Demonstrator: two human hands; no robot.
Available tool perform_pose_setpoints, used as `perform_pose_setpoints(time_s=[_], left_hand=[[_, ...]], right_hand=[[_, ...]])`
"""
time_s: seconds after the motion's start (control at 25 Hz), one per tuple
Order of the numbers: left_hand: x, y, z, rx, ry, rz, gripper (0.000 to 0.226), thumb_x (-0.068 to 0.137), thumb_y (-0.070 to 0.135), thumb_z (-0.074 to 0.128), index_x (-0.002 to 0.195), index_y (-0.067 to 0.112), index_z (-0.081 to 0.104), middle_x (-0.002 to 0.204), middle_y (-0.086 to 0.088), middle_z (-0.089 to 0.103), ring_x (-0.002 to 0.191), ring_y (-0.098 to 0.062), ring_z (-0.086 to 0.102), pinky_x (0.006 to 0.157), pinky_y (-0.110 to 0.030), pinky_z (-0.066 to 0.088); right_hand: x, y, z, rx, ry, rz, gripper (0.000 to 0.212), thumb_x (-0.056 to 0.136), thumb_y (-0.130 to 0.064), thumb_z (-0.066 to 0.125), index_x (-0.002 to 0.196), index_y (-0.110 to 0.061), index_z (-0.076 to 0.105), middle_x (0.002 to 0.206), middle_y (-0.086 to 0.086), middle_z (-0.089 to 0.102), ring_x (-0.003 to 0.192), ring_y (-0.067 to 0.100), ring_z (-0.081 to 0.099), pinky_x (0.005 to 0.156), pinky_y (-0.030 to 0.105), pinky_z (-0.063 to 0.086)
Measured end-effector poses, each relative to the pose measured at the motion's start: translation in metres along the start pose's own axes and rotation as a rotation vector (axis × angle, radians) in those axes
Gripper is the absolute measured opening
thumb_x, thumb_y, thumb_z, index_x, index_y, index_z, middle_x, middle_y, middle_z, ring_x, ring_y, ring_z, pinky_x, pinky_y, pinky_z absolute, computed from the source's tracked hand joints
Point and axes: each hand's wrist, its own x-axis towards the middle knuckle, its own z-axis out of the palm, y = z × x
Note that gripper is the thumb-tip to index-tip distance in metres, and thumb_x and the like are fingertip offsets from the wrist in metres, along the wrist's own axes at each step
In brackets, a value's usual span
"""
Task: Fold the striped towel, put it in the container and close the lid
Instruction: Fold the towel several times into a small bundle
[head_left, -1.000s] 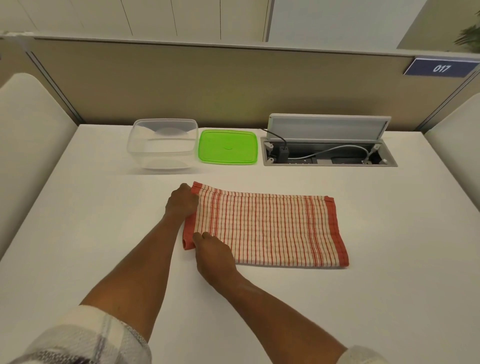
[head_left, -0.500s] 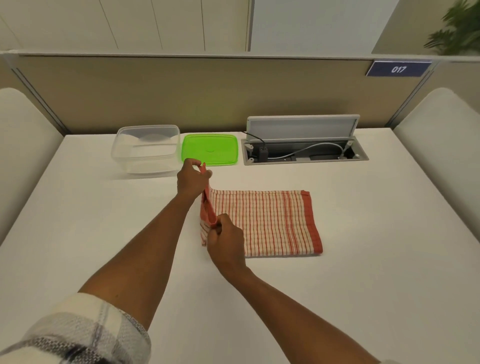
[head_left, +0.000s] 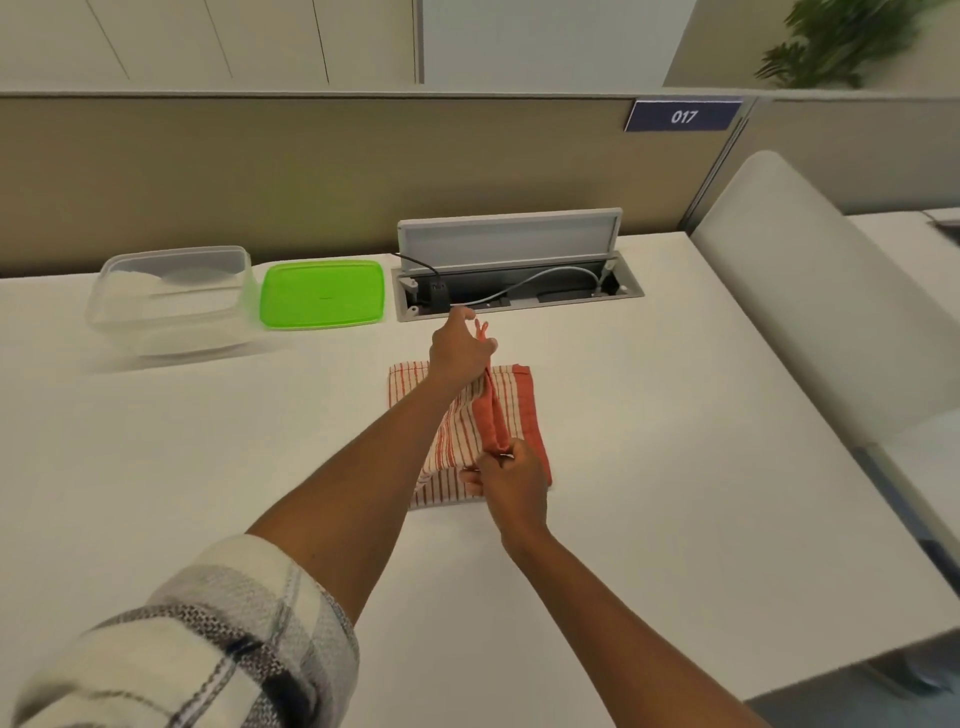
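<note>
The red-and-white striped towel (head_left: 457, 441) lies on the white table (head_left: 675, 441), its left edge lifted and carried over toward its right red border. My left hand (head_left: 460, 351) pinches the far corner of that lifted edge, and my right hand (head_left: 511, 480) pinches the near corner. The clear plastic container (head_left: 171, 296) stands open at the back left. Its green lid (head_left: 322, 293) lies flat on the table just right of it.
An open cable box (head_left: 519, 280) with raised grey flap and cables sits in the table behind the towel. A beige partition (head_left: 311, 171) runs along the back edge. A white chair back (head_left: 810, 291) stands at the right.
Both hands have carried the towel's left edge up and across to the right, nearly over the right border. The view has shifted, so everything sits further right in frame.
</note>
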Motion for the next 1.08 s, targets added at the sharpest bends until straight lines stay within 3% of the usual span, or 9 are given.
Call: perform_pose_setpoints(time_s=[0.08, 0.16, 0.24, 0.32, 0.48, 0.68, 0.84, 0.96, 1.08], left_hand=[[-0.003, 0.001, 0.019, 0.008, -0.011, -0.038, 0.050, 0.088, 0.028, 0.068, 0.131, 0.025, 0.043, 0.125, -0.006, 0.063, 0.082, -0.012, 0.059, 0.056, -0.015, 0.038], [-0.008, -0.004, 0.029, -0.006, -0.081, -0.065, 0.056, 0.089, 0.025, 0.068, 0.137, 0.025, 0.039, 0.128, -0.006, 0.061, 0.085, -0.012, 0.061, 0.059, -0.017, 0.044], [-0.015, -0.014, 0.033, -0.069, -0.270, -0.091, 0.067, 0.089, 0.019, 0.065, 0.146, 0.024, 0.030, 0.138, -0.008, 0.055, 0.106, -0.022, 0.063, 0.079, -0.031, 0.055], [-0.024, -0.025, 0.035, -0.134, -0.434, -0.129, 0.068, 0.092, 0.013, 0.060, 0.150, 0.020, 0.026, 0.149, -0.009, 0.045, 0.127, -0.029, 0.051, 0.102, -0.045, 0.047], [-0.035, -0.036, 0.030, -0.201, -0.453, -0.099, 0.059, 0.094, 0.008, 0.057, 0.148, 0.014, 0.035, 0.148, -0.009, 0.047, 0.134, -0.025, 0.047, 0.107, -0.043, 0.044], [-0.056, -0.055, 0.009, 0.125, -0.216, 0.257, 0.030, 0.092, 0.016, 0.060, 0.121, 0.017, 0.066, 0.125, -0.002, 0.067, 0.113, -0.016, 0.061, 0.100, -0.039, 0.048], [-0.083, -0.091, -0.020, 0.460, -0.172, 0.382, 0.028, 0.083, 0.048, 0.067, 0.103, 0.029, 0.070, 0.109, 0.008, 0.068, 0.102, -0.012, 0.057, 0.092, -0.036, 0.049], [-0.109, -0.121, -0.044, 0.653, -0.206, 0.434, 0.040, 0.076, 0.057, 0.068, 0.107, 0.033, 0.062, 0.118, 0.009, 0.061, 0.106, -0.015, 0.056, 0.092, -0.036, 0.051], [-0.130, -0.145, -0.060, 0.767, -0.305, 0.423, 0.055, 0.076, 0.063, 0.064, 0.122, 0.033, 0.057, 0.136, 0.010, 0.053, 0.120, -0.017, 0.053, 0.097, -0.036, 0.048]], right_hand=[[0.007, 0.010, -0.015, 0.012, 0.012, 0.018, 0.016, 0.095, -0.022, 0.058, 0.111, -0.020, 0.058, 0.096, -0.001, 0.071, 0.065, 0.011, 0.073, 0.062, 0.027, 0.061], [0.014, 0.021, -0.028, -0.012, 0.020, 0.059, 0.019, 0.094, -0.021, 0.059, 0.114, -0.020, 0.057, 0.099, 0.002, 0.071, 0.064, 0.013, 0.073, 0.062, 0.026, 0.061], [0.018, 0.033, -0.040, -0.093, 0.035, 0.141, 0.018, 0.092, -0.022, 0.061, 0.109, -0.017, 0.056, 0.099, 0.005, 0.071, 0.066, 0.016, 0.073, 0.062, 0.030, 0.062], [0.019, 0.045, -0.049, -0.219, 0.074, 0.170, 0.020, 0.091, -0.025, 0.063, 0.103, -0.017, 0.050, 0.097, 0.004, 0.069, 0.067, 0.019, 0.070, 0.062, 0.035, 0.062], [0.018, 0.052, -0.056, -0.479, 0.141, 0.020, 0.030, 0.091, -0.030, 0.062, 0.102, -0.025, 0.034, 0.098, 0.001, 0.068, 0.067, 0.012, 0.060, 0.050, 0.015, 0.042], [0.018, 0.044, -0.046, -0.730, 0.159, -0.323, 0.027, 0.093, -0.025, 0.054, 0.118, -0.019, 0.047, 0.107, -0.002, 0.059, 0.086, 0.015, 0.060, 0.069, 0.031, 0.057], [0.024, 0.041, -0.041, -0.936, 0.039, -0.674, 0.033, 0.083, -0.018, 0.070, 0.113, -0.019, 0.057, 0.113, 0.002, 0.061, 0.097, 0.021, 0.056, 0.083, 0.038, 0.053], [0.032, 0.045, -0.048, -1.091, -0.073, -0.729, 0.038, 0.081, -0.024, 0.072, 0.116, -0.019, 0.059, 0.123, 0.004, 0.061, 0.114, 0.026, 0.054, 0.099, 0.047, 0.041], [0.036, 0.056, -0.062, -1.204, -0.119, -0.726, 0.043, 0.076, -0.027, 0.076, 0.114, -0.017, 0.061, 0.125, 0.006, 0.061, 0.121, 0.031, 0.052, 0.101, 0.057, 0.037]])
